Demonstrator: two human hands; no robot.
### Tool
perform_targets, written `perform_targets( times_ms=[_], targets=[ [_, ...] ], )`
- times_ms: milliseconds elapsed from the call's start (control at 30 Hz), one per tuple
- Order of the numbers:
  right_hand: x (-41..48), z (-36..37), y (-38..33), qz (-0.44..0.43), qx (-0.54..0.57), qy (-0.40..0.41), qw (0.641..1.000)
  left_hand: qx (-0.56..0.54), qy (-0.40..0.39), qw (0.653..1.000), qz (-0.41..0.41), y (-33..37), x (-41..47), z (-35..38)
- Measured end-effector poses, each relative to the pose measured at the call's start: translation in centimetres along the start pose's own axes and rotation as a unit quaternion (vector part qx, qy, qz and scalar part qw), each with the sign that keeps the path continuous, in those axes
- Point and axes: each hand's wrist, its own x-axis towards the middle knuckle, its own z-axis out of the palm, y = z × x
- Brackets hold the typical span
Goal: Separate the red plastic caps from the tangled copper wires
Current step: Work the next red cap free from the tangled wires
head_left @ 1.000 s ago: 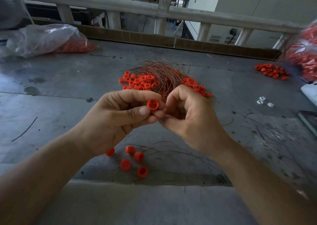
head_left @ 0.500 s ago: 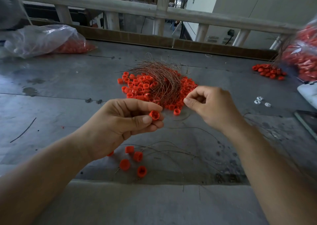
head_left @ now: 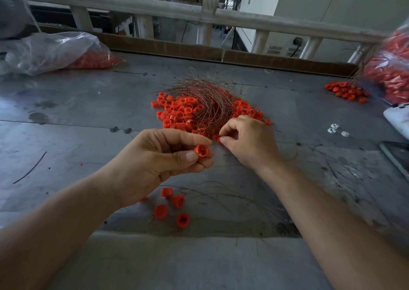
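Observation:
A tangle of copper wires (head_left: 210, 99) lies over a pile of red plastic caps (head_left: 177, 110) in the middle of the grey table (head_left: 77, 117). My left hand (head_left: 155, 163) pinches a single red cap (head_left: 201, 151) between thumb and fingers, just in front of the pile. My right hand (head_left: 250, 143) is at the pile's near edge, its curled fingertips closing on a red cap (head_left: 219, 140) there. Several loose caps (head_left: 174, 205) and a few thin wires (head_left: 221, 192) lie on the table under my left wrist.
A clear plastic bag (head_left: 55, 50) with red caps lies far left. Another full bag (head_left: 391, 72) sits far right, with a small cap heap (head_left: 345, 91) beside it. White bits (head_left: 336, 130), a white object (head_left: 398, 117) and a dark phone-like slab (head_left: 398, 157) are at right. A railing (head_left: 199, 15) runs behind.
My right hand left my left hand, swung out to the right, then went down to the pile's near edge. My left hand keeps holding its cap, almost still.

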Motion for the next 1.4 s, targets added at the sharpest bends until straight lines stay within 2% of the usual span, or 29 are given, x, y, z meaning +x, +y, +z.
perform_targets(
  times_ms=[100,200,267,367,467,567,1000,1133,1267,1400],
  targets=[
    [-0.1,-0.2,-0.1,-0.002,0.034,-0.003,0.999,0.004,0.005,1.0,-0.001,0.1,0.0,0.0],
    [-0.1,-1.5,-0.4,0.043,0.154,0.021,0.987,0.011,0.009,1.0,0.003,0.2,-0.1,0.0],
    [-0.1,-2.9,-0.6,0.089,0.29,0.014,0.953,0.021,0.022,1.0,0.005,0.2,0.0,0.1],
    [-0.5,-4.8,-0.7,0.139,0.472,-0.039,0.87,0.037,0.041,0.998,0.004,0.0,0.1,0.2],
    [-0.9,-5.5,-1.3,0.151,0.55,-0.093,0.816,0.052,0.047,0.998,0.005,0.0,0.2,0.3],
    [-1.2,-5.4,-1.9,0.154,0.572,-0.12,0.796,0.053,0.05,0.997,0.008,0.0,0.2,0.4],
    [-2.0,-4.4,-2.7,0.093,0.549,-0.162,0.815,0.059,0.064,0.996,0.026,-0.3,0.2,0.2],
    [-2.4,-4.1,-3.2,0.041,0.484,-0.123,0.865,0.077,0.08,0.993,0.039,-0.2,0.3,0.3],
    [-2.8,-3.3,-4.0,-0.049,0.388,-0.06,0.918,0.082,0.114,0.989,0.05,-0.2,0.5,0.3],
    [-3.1,-2.4,-4.4,-0.063,0.364,-0.043,0.928,0.074,0.131,0.987,0.056,-0.2,0.5,0.4]
  ],
)
